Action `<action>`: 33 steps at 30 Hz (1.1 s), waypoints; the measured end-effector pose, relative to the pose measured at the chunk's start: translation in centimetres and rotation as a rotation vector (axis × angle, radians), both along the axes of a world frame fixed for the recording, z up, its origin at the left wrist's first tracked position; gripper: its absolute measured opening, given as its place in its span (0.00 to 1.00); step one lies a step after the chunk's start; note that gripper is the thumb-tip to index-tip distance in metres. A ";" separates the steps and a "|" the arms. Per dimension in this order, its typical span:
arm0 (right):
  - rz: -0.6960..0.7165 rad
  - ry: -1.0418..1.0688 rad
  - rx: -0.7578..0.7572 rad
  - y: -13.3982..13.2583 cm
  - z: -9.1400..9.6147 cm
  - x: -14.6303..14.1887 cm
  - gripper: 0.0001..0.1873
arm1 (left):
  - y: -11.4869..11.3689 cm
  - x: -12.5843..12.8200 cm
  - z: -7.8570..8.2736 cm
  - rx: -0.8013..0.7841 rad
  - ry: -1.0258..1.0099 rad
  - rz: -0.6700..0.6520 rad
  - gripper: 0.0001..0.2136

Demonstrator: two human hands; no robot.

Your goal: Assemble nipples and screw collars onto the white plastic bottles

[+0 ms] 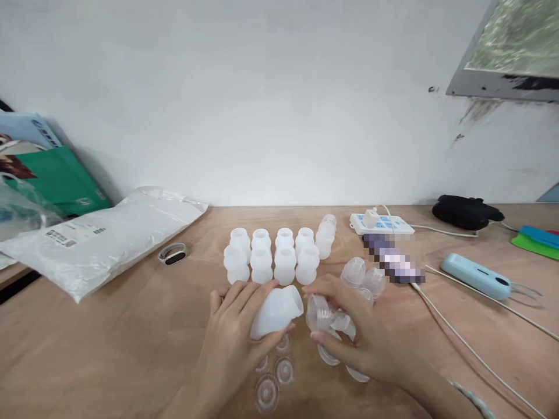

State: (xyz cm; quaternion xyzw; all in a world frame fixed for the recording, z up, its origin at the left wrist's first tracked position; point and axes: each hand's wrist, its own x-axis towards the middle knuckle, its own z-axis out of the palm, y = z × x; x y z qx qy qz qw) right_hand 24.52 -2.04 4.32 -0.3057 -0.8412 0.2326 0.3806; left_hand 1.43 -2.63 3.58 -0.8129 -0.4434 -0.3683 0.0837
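My left hand (236, 326) is closed around a white translucent plastic bottle (275, 314), tilted so that its open mouth faces right. Opposite that mouth, a clear threaded cap (320, 313) sits between the fingers and thumb of my right hand (353, 326), a small gap away from the bottle. Several matching wavy-sided bottles (262, 265) stand upright and uncapped in two rows behind my hands. At the right end of the back row, one bottle (325, 240) wears a clear cap. Under my left hand lie several small clear discs (285, 370). More clear caps (353, 272) lie around my right hand, which partly hides them.
A white plastic mailing bag (113, 233) and a grey wristband (173, 254) lie on the left. Along the right are a power strip (397, 224), a blurred-out phone-like item (393, 259), a light-blue device (476, 276), a black case (467, 212) and several cables.
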 end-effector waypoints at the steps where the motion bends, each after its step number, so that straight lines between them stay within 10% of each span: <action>1: 0.036 -0.027 -0.020 -0.2 0.0 -0.2 0.23 | 0.0 0.0 -0.1 0.023 0.008 0.010 0.14; 9: -0.011 0.052 -0.071 -0.6 -0.3 -1.5 0.02 | -0.5 0.9 -1.0 0.089 0.031 -0.004 0.13; 25: -0.034 0.021 0.014 0.0 0.3 -0.8 0.05 | -0.7 0.8 -1.4 0.007 0.001 -0.085 0.26; 33: -0.610 -0.012 0.417 2.4 4.6 5.6 0.04 | -1.1 0.0 -1.0 0.013 -0.022 -0.049 0.27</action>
